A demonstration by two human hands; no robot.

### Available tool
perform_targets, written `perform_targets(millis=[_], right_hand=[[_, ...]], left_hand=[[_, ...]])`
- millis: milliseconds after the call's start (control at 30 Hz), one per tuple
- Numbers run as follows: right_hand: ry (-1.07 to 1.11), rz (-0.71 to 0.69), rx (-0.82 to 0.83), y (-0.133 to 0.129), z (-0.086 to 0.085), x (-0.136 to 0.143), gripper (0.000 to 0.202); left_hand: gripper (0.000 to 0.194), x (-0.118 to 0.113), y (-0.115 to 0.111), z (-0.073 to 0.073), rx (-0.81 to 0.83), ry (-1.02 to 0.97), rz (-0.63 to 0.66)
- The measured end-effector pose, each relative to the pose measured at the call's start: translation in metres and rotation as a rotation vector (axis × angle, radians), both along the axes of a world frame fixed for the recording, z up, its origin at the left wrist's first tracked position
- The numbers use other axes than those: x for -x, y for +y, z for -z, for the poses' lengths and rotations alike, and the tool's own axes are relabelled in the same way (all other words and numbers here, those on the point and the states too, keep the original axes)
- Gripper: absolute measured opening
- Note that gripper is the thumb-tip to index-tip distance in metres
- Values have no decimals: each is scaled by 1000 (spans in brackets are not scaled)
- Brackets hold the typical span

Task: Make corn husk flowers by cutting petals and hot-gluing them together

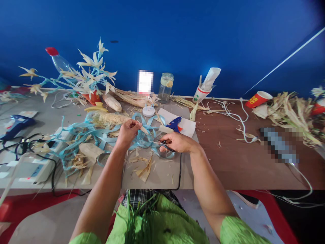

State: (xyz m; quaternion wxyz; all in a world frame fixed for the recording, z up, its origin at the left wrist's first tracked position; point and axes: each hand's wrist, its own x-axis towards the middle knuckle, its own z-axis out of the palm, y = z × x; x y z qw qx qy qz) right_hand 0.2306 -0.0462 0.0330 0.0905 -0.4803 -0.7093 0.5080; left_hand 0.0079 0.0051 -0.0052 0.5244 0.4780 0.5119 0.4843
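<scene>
Near the middle of the table, my left hand pinches a small pale piece of corn husk that points right. My right hand is closed round dark scissors, whose blades point left toward the husk piece. Light blue ribbon lies in loops beneath and beside both hands. Just beyond my right hand, a blue glue gun rests on a white sheet. Husk scraps are scattered in front of the hands.
Husk flowers on blue stems stand at the back left, near a white power strip and another blue glue gun. A glass jar and a white cup stand by the wall. Dried husks lie at the right.
</scene>
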Motion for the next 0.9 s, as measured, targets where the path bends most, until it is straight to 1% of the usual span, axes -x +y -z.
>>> perform_targets(millis=[133, 400, 767, 900], right_hand=[[-3, -3, -17, -1, -2, 0, 34], [8, -1, -18, 1, 4, -1, 36], [43, -8, 41, 2, 4, 0, 38], [18, -1, 30, 2, 4, -1, 38]], left_hand=[[19, 0, 0, 1, -4, -4, -2], [19, 1, 1, 3, -4, -9, 5], [20, 0, 0, 2, 0, -21, 1], [21, 0, 0, 1, 3, -13, 15]])
